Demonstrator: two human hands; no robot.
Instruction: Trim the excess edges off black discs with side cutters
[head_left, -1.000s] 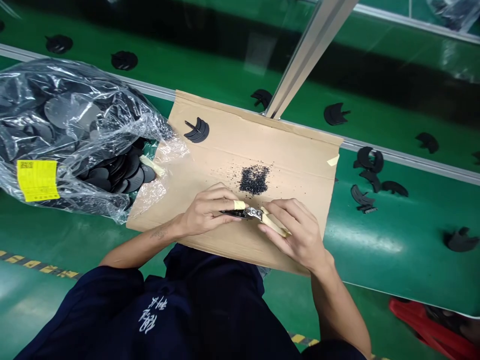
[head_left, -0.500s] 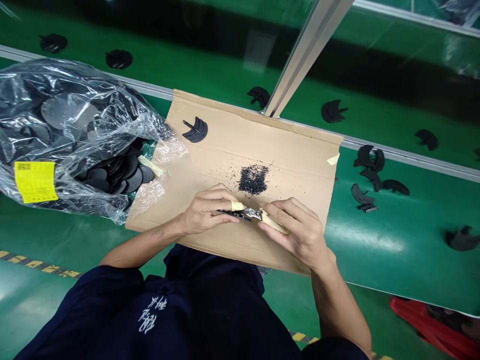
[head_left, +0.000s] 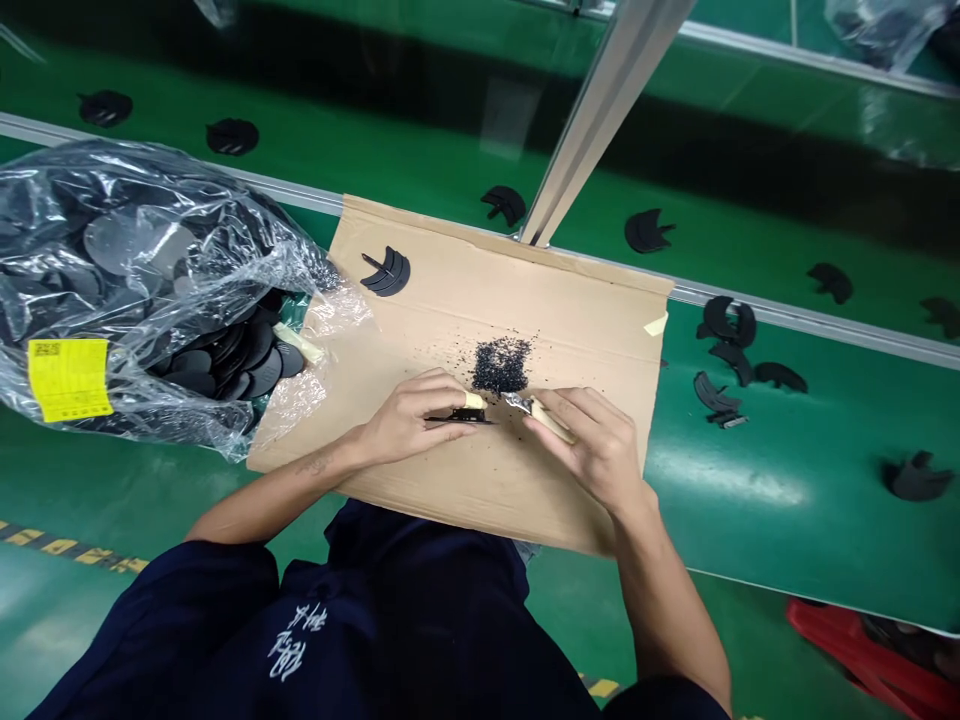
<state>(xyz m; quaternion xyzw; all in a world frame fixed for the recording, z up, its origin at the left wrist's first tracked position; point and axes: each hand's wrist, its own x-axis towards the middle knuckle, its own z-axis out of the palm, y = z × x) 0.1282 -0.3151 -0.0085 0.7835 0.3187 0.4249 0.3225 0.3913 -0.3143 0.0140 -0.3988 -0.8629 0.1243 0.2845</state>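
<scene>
My left hand [head_left: 411, 420] pinches a thin black plastic part [head_left: 466, 416] above the cardboard sheet [head_left: 442, 290]. Pale yellow tape wraps a finger of that hand. My right hand [head_left: 592, 440] is closed around pale-handled nippers [head_left: 549, 422]. Their metal jaws point left, a small gap away from the part's right end. Just beyond both hands lies a heap of small black plastic bits [head_left: 501, 365], with loose crumbs scattered round it. A curved black part [head_left: 387, 272] with a thin stem rests at the cardboard's upper left.
A clear plastic bag [head_left: 150, 250] with a yellow label [head_left: 69, 380] holds many black parts at the left. More curved black parts [head_left: 726, 320] lie on the green table to the right. A metal post [head_left: 600, 130] rises behind the cardboard.
The nippers' jaws have come away from the black part, up and to the right of it. My left hand has tilted the part flatter. The whole view has shifted slightly.
</scene>
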